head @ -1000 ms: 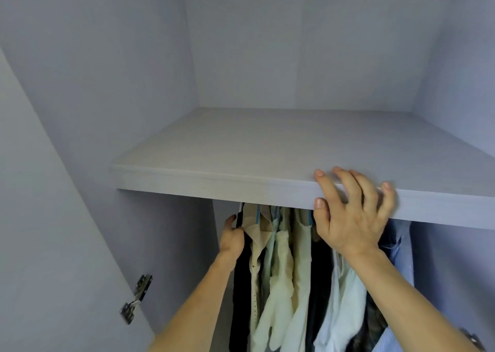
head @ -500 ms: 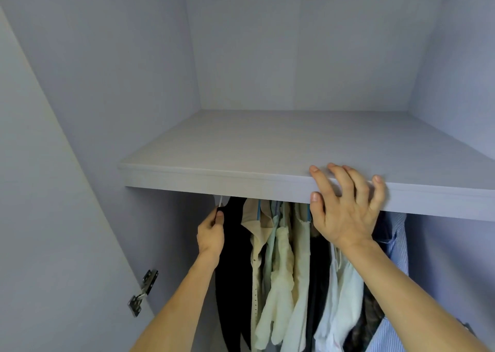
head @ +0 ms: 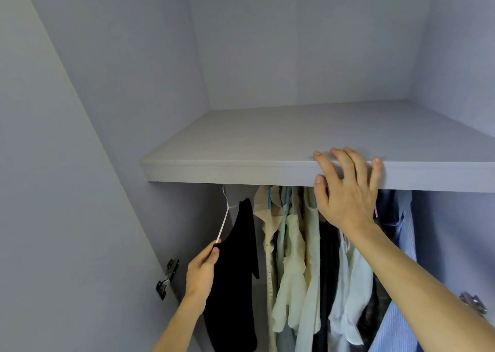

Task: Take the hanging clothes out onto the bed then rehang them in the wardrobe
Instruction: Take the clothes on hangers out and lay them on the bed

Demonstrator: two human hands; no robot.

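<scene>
A black garment [head: 235,271] hangs on a white hanger [head: 225,217] at the left end of the row, tilted out toward me. My left hand [head: 202,268] pinches the hanger's lower arm together with the black cloth. The hanger's hook reaches up under the shelf, and the rail is hidden. Beside it hang several more clothes: beige and pale green tops [head: 289,258], a dark piece, a white top [head: 353,279] and a blue striped shirt [head: 396,311]. My right hand [head: 345,191] rests on the front edge of the wardrobe shelf [head: 241,164], fingers spread over its top.
The wardrobe's left wall [head: 120,110] and open left door stand close beside my left arm, with a metal hinge [head: 167,276] at hand height. Another hinge [head: 472,302] sits on the right side. The shelf's top surface is bare.
My left hand slid down from the hanger's hook to its lower arm and pulled the black garment left and outward, away from the other clothes. The right hand stayed on the shelf edge.
</scene>
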